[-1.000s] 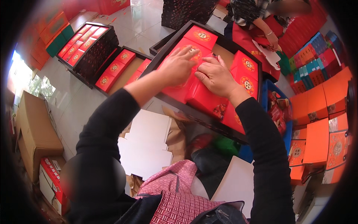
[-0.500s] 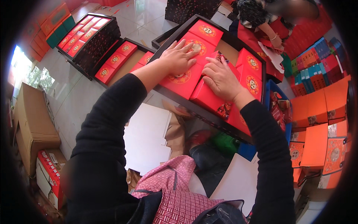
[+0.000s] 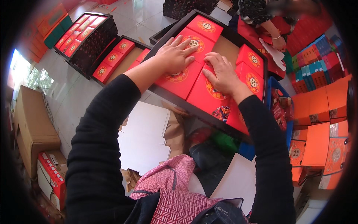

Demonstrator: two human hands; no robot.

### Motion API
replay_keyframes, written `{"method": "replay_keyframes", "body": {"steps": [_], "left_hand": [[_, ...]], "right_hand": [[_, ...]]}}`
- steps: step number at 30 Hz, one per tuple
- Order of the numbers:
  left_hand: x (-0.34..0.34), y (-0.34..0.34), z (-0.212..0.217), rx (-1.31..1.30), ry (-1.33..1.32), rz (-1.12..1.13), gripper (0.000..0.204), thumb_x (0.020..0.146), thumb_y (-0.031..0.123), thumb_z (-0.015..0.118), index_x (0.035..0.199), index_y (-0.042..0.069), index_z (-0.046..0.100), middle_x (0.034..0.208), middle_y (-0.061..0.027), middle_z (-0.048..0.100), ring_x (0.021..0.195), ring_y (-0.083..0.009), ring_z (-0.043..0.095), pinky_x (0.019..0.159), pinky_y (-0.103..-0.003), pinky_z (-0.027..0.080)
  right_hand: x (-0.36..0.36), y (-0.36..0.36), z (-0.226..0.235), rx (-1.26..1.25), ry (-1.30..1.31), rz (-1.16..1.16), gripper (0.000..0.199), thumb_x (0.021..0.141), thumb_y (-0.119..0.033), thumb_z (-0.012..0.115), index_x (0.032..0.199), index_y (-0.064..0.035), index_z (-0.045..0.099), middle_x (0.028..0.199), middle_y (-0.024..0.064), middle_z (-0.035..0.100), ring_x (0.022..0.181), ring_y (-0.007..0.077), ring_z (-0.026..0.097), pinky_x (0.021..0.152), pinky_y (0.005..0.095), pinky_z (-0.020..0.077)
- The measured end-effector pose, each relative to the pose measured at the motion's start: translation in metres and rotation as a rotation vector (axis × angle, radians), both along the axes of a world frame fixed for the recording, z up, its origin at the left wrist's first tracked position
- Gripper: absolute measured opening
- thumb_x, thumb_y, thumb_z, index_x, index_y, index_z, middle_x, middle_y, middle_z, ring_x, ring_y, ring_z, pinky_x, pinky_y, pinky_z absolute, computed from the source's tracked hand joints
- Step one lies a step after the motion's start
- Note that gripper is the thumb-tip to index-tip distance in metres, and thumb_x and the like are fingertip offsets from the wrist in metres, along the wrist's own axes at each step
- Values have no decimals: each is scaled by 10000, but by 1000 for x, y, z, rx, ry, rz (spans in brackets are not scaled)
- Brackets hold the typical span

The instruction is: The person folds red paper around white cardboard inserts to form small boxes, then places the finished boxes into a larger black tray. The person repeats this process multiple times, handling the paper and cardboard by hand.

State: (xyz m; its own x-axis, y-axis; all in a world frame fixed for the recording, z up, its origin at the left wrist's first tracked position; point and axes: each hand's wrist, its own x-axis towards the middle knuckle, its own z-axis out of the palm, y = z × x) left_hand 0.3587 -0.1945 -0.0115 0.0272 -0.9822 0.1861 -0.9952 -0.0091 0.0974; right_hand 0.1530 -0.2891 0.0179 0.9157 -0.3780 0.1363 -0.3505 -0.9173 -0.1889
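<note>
A large dark-rimmed tray (image 3: 174,98) stands tilted before me, with several red boxes in it. My left hand (image 3: 174,56) lies flat with fingers spread on a long red box (image 3: 179,89) in the tray's left part. Beside that one is another red box (image 3: 203,95) with a round gold emblem and a small coloured picture at its near end. My right hand (image 3: 225,76) rests on its far part, fingers bent and apart, thumb on the top face. A small red box (image 3: 253,82) sits by the tray's right wall, and another (image 3: 205,28) at its far end.
To the left stand a second tray (image 3: 125,69) and a stack of dark cases (image 3: 91,46) holding red boxes. A co-worker's hand (image 3: 278,43) is at the upper right. Orange boxes (image 3: 317,145) and a blue crate (image 3: 288,130) lie right. White card (image 3: 143,136) lies below the tray.
The box under my right hand has turned from tilted to lying flatter, its round emblem now showing. My right hand has shifted slightly with it; my left stays spread on its box.
</note>
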Motion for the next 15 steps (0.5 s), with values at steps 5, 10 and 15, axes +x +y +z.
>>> {"method": "replay_keyframes", "body": {"steps": [5, 10, 15], "left_hand": [[4, 4, 0, 3, 13, 6, 518, 1005, 437, 320, 1467, 204, 351, 1546, -115, 263, 1448, -333, 153, 1174, -447, 109], [-5, -3, 4, 26, -20, 4, 525, 1005, 445, 320, 1469, 203, 345, 1551, -108, 253, 1451, -327, 146, 1175, -449, 107], [7, -5, -10, 21, -178, -83, 482, 989, 329, 410, 1440, 156, 400, 1547, -114, 264, 1446, -331, 175, 1164, -483, 142]], "right_hand": [[-4, -19, -16, -89, -217, -122, 657, 934, -495, 482, 1375, -17, 392, 1384, 166, 428, 1236, 336, 456, 1006, 468, 366], [-16, -21, -17, -47, 141, -265, 717, 946, -568, 385, 1418, -30, 337, 1401, 183, 420, 1278, 349, 421, 1045, 497, 326], [-94, -23, 39, -291, -346, -181, 531, 944, -451, 496, 1246, -15, 509, 1274, 180, 540, 1194, 338, 500, 968, 442, 412]]}}
